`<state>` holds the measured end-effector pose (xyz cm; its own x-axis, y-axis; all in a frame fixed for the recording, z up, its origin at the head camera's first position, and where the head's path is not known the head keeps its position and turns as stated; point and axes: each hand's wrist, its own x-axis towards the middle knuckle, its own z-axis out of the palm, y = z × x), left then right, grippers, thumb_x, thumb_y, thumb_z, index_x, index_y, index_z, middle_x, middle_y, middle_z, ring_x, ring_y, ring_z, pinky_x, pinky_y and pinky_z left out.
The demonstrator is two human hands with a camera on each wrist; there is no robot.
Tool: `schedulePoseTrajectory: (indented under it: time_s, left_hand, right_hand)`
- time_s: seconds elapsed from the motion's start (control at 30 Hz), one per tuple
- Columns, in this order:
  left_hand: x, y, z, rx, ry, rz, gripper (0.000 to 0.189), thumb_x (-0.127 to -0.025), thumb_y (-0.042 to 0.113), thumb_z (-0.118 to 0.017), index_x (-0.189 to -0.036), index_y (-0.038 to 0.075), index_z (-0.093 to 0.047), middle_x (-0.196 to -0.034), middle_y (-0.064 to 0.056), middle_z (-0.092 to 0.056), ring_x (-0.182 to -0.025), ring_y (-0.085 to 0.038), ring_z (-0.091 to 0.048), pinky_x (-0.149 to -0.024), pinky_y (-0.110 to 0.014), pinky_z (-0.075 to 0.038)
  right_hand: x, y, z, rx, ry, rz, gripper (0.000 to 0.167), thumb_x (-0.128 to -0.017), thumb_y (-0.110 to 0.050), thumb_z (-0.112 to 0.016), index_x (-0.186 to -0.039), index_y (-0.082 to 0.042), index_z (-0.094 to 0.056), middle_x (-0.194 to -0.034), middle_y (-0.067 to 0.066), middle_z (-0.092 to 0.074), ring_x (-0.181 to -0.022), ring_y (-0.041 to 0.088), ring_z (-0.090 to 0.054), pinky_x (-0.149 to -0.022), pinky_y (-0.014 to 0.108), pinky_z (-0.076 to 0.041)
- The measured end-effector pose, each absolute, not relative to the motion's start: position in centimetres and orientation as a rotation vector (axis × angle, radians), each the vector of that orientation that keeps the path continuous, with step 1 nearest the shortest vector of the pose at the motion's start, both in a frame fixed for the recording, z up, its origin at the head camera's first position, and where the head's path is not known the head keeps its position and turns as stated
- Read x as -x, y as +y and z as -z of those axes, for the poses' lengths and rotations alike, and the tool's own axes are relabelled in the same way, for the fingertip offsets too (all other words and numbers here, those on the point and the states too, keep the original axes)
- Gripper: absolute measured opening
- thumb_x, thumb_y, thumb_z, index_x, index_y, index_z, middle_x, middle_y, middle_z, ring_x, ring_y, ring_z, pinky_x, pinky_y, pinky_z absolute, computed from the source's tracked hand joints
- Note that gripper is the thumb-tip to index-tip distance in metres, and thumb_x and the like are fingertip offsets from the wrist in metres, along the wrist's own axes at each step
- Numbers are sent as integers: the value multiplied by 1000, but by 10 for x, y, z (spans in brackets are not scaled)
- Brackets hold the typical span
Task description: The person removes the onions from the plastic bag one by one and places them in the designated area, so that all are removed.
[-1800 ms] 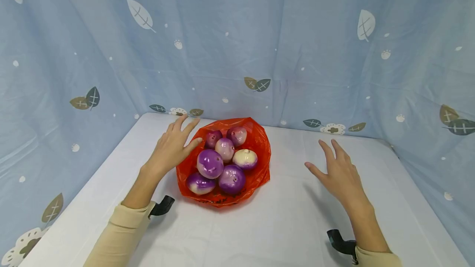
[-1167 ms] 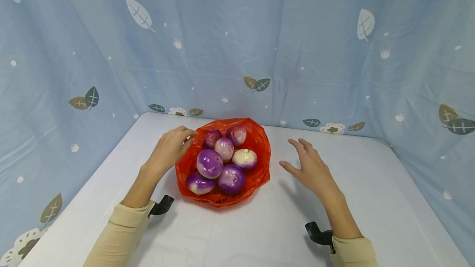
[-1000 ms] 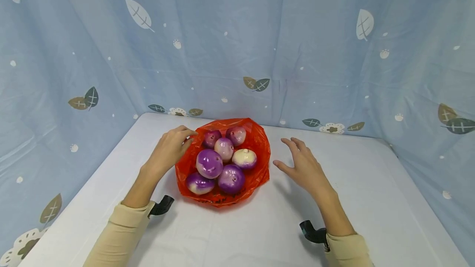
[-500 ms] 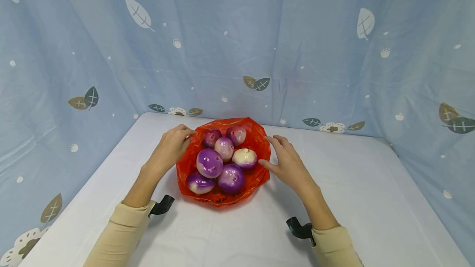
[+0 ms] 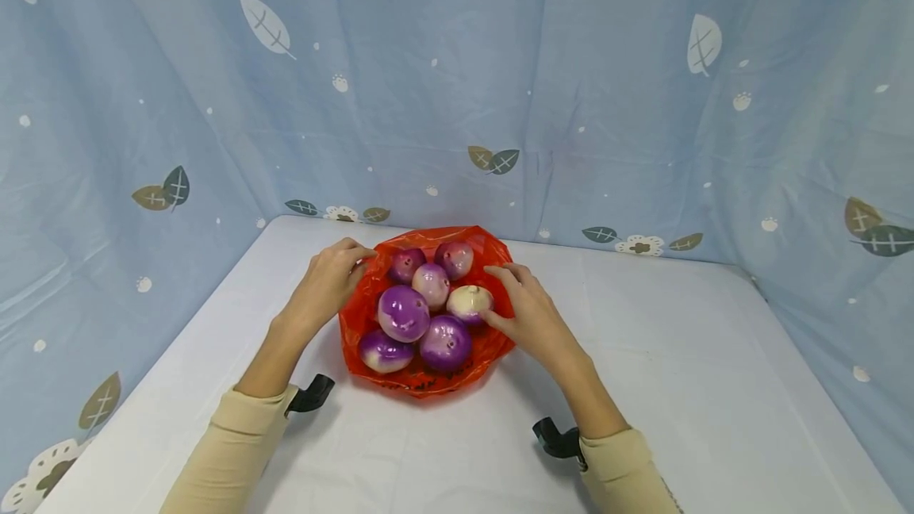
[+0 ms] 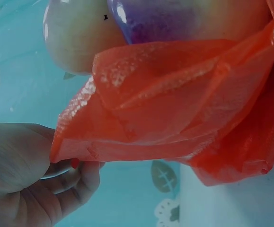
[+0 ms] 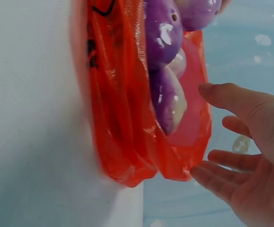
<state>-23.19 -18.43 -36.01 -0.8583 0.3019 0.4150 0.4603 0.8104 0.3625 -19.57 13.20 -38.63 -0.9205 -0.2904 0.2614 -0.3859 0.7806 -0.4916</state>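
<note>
A red plastic bag (image 5: pixel 485 357) lies spread wide on the table, its rim folded low. Several glossy purple-and-white round vegetables (image 5: pixel 404 313), onion-like in shape, fill it; a paler one (image 5: pixel 469 301) is at the right. My left hand (image 5: pixel 321 282) pinches the bag's left rim; the left wrist view shows the red film (image 6: pixel 151 101) running in between thumb and fingers. At the right rim is my right hand (image 5: pixel 537 317), fingers spread and relaxed. In the right wrist view its thumb (image 7: pixel 226 96) is over the opening, while the fingers are at the bag's outer side.
The bag stands on a white-covered table (image 5: pixel 678 363), near its back edge. A blue leaf-patterned curtain (image 5: pixel 607 101) hangs behind and at both sides. Black camera mounts (image 5: pixel 312 395) protrude from the wrists at the beige sleeves.
My right hand has come leftward across the table to the bag's right rim. My left hand's fingers have closed on the left rim. The bag and its vegetables have barely moved.
</note>
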Motion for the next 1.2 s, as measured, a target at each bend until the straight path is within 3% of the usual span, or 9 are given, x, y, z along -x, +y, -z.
schedulePoseTrajectory:
  time_s: [0.8,1.2]
  left_hand:
    - [231,-185,359,584,-2657,655,20,-90,0,-65,-109,-1,-72,-100,-17,-67,-88,-30,-66,-81,-46,-59]
    - [231,-185,358,589,-2669,664,20,-91,2,-65,-110,-1,-72,-101,-16,-67,-89,-30,-66,-80,-46,-60]
  right_hand:
    - [201,125,410,-598,-2853,-817,59,-84,-29,-78,-136,-19,-53,-130,10,-56,-119,30,-59,-101,51,-51]
    - [204,124,414,-604,-2847,-840,59,-82,-29,-80,-132,-18,-51,-128,4,-60,-122,26,-59,-103,49,-50]
